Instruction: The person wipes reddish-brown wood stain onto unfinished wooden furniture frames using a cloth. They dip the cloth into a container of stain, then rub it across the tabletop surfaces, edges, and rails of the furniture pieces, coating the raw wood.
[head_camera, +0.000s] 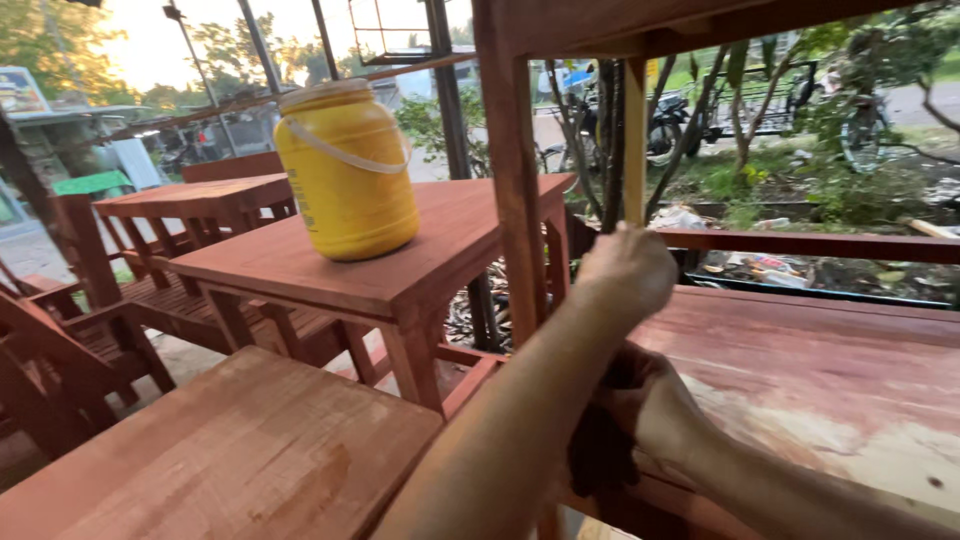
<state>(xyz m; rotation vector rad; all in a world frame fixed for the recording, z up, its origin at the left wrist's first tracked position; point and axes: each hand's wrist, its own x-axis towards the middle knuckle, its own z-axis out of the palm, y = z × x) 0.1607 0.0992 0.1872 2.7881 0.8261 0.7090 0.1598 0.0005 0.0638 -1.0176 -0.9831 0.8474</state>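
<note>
Reddish-stained wooden worktop (830, 370) is being wiped with a dark cloth (600, 450), bunched in the closed fingers of the right hand (650, 410). The left hand (628, 268) is closed round the far upright wooden post (634, 150); even pressure is advised, probably along the grain.

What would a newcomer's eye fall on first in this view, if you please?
First, the big yellow jar with a white handle, standing on a reddish wooden table at upper left. Then the left hand, closed on a pale upright slat, and under that arm the right hand, pressing a dark cloth against stained wood.
</note>
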